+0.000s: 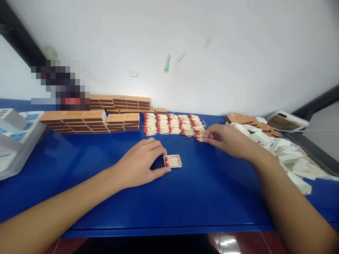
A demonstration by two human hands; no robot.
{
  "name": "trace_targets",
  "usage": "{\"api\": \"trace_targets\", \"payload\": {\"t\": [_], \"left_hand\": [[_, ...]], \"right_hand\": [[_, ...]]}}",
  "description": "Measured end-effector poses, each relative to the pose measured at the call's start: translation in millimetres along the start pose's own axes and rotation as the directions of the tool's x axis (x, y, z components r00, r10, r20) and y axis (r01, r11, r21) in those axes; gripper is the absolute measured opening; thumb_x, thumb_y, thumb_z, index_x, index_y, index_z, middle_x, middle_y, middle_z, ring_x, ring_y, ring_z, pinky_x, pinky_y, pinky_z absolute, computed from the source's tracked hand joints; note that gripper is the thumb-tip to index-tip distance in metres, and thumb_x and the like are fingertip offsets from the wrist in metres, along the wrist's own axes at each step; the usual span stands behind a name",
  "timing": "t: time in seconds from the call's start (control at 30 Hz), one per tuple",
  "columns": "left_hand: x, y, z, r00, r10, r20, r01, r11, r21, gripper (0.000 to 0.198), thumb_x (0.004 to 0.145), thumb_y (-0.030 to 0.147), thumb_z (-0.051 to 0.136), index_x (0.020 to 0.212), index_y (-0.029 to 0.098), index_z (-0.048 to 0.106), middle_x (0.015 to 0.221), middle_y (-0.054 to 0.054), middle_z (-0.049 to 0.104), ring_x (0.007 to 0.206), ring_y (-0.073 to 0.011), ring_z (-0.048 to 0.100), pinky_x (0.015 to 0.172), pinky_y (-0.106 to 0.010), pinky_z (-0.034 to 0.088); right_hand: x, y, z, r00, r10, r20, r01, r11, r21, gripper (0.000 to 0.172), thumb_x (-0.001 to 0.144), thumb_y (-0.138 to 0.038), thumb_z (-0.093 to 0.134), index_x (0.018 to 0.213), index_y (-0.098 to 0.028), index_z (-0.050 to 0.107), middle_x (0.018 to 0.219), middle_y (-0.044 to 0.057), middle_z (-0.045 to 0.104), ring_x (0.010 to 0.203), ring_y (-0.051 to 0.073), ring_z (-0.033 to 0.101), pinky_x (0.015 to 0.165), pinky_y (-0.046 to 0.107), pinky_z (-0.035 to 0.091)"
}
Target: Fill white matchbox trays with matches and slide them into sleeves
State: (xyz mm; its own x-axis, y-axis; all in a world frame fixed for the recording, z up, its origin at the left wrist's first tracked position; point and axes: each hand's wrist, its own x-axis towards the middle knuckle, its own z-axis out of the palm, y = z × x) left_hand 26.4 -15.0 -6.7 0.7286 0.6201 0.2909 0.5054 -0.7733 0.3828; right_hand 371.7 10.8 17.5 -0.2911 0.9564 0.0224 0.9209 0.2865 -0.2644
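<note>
A small white matchbox tray (173, 161) holding red-tipped matches lies on the blue table (185, 197). My left hand (140, 162) grips the tray's left end between thumb and fingers. A row of red-tipped match piles (172, 124) stretches along the back of the table. My right hand (227, 139) rests at the right end of that row, its fingers pinched on a bunch of matches (200, 135).
Stacks of orange matchboxes (90, 121) stand at the back left, with more (120, 102) behind them. A heap of empty white trays and orange sleeves (278, 148) lies at the right. A white power strip (16, 137) sits at the left edge. The wall is close behind.
</note>
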Motion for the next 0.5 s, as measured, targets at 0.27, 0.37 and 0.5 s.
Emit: {"api": "trace_targets", "payload": {"t": [0.27,0.37,0.5], "left_hand": [[-0.8,-2.2,2.4,1.000,0.004,-0.014,-0.004,1.000,0.001,0.029,0.097,0.043,0.076,0.110,0.018,0.067,0.107,-0.006,0.072,0.104,-0.0261,0.065,0.094,-0.044,0.054],[0.7,-1.5,3.0,1.000,0.005,-0.027,-0.005,1.000,0.010,0.028,0.097,0.042,0.076,0.109,0.018,0.067,0.106,-0.006,0.072,0.104,-0.0260,0.065,0.094,-0.044,0.054],[1.7,0.3,3.9,0.999,0.019,-0.044,-0.019,1.000,-0.005,0.027,0.096,0.040,0.078,0.108,0.018,0.067,0.106,-0.005,0.072,0.102,-0.0250,0.065,0.094,-0.043,0.054]], "right_hand": [[-2.8,-4.1,-3.9,0.999,-0.014,-0.052,0.018,0.996,0.083,0.015,0.095,-0.033,0.063,0.090,-0.022,0.071,0.082,0.005,0.072,0.069,0.019,0.063,0.062,0.032,0.046],[-6.4,-29.6,-2.4,0.993,-0.097,-0.065,0.111,0.960,0.257,0.018,0.098,-0.039,0.065,0.091,-0.023,0.071,0.083,0.004,0.072,0.072,0.018,0.064,0.065,0.031,0.049],[-12.3,-72.2,8.5,0.972,-0.233,-0.007,0.222,0.917,0.333,0.012,0.099,-0.031,0.067,0.091,-0.023,0.070,0.083,0.001,0.068,0.071,0.016,0.061,0.065,0.029,0.047]]}}
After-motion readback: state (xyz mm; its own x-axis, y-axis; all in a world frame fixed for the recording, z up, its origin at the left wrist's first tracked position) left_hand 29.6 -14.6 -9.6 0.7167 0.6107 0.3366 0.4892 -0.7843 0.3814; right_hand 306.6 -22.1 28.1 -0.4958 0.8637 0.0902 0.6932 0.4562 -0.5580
